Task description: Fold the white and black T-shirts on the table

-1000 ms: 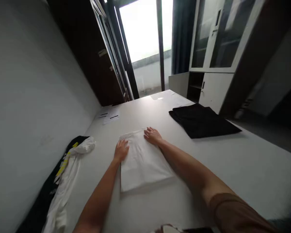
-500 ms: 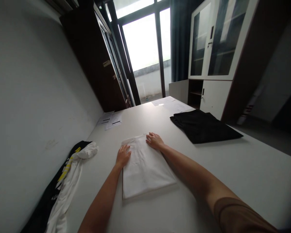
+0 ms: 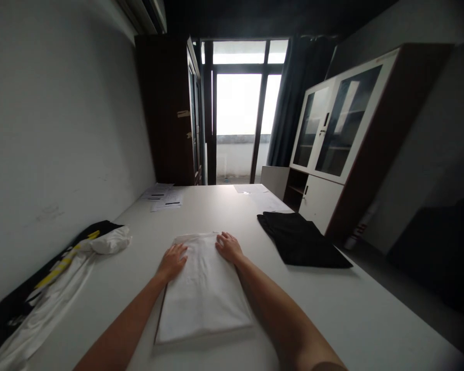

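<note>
A white garment [image 3: 206,293], folded into a flat rectangle, lies on the white table [image 3: 313,319] in front of me. Its exact kind cannot be made out. My left hand [image 3: 172,261] rests on its far left edge, fingers stretched out over the cloth. On the far right corner lies my right hand [image 3: 229,247], fingers spread and flat on the fabric. Faint creases run down the middle of the cloth between the two hands. Neither hand grips anything.
Folded black cloth [image 3: 301,239] lies to the right. Along the left wall are crumpled black, white and yellow clothes [image 3: 73,263]. Paper sheets [image 3: 166,198] lie at the far left, more sheets [image 3: 261,196] at the far right. A glass-door cabinet [image 3: 320,154] stands beyond.
The camera view has levelled and tilted upward, so everything sits differently in the picture. Both hands remain flat on the white garment, in nearly the same places.
</note>
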Tool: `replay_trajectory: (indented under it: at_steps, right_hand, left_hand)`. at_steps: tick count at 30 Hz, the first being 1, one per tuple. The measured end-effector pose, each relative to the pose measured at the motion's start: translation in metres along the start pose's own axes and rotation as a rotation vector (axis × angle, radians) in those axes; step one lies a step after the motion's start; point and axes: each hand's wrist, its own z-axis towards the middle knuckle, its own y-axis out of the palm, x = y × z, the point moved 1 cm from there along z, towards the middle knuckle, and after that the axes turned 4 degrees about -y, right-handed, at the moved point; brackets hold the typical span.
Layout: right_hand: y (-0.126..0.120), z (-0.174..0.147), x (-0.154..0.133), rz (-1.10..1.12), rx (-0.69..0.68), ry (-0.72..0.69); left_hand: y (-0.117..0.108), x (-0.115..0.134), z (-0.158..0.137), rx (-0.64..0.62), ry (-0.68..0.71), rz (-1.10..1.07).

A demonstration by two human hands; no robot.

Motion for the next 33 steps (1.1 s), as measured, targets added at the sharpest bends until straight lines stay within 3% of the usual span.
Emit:
replay_trajectory:
  at_steps: [14,22,33]
  right_hand:
    - [0.0,-0.005,-0.001,-0.022,-0.021,0.037]
    - [0.002,-0.007,0.002,-0.048,-0.073,0.045]
    - [0.002,-0.005,0.001,0.021,-0.052,0.026]
  left_hand:
    - [0.015,-0.005,-0.001,0.033,0.006,-0.047]
    - [0.044,-0.019,0.008,0.092,0.011,-0.123]
    - [0.021,-0.009,0.001,0.041,0.006,-0.032]
